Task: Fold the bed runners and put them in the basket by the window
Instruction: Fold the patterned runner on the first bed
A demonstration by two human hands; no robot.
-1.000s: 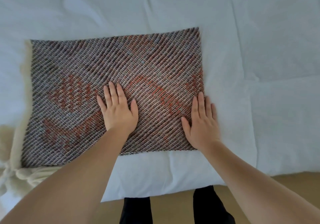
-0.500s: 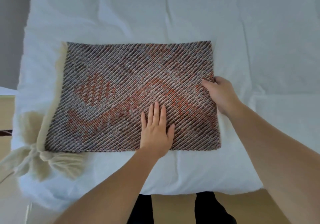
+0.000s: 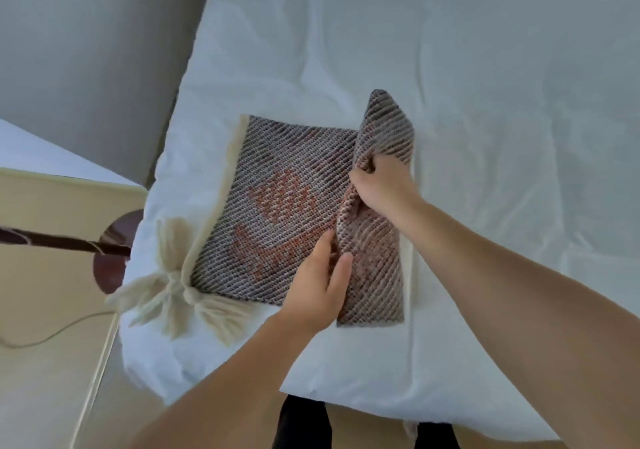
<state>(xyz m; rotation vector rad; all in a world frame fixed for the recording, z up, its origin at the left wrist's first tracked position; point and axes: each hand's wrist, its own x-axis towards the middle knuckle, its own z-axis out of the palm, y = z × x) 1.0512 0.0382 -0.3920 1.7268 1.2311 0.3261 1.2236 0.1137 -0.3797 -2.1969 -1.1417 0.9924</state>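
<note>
Now, the bed runner (image 3: 287, 206) is seen lying on the white bed (image 3: 467, 67), close to its near left corner, with the right-hand portion raised off the sheet. That raised edge is gripped in the right hand (image 3: 381, 185), the fingers curled tight round a bunch of the weave. The left hand (image 3: 318, 282) is laid on the cloth with fingers mostly straight and pressed where the crease looks to be wanted. Nothing is held in it, though its fingertips are partly hidden by the lifted flap. Cream tassels (image 3: 173, 285) are spread at the runner's near left corner, just beside the mattress edge. No basket is in view.

Trouble could be expected from that bunched grip: if the flap is carried over from one gathered point, a skewed fold and mismatched edges are likely. Should the left hand's pressure be eased too soon, the whole runner could be dragged leftward, and the tassels tipped over the side.
</note>
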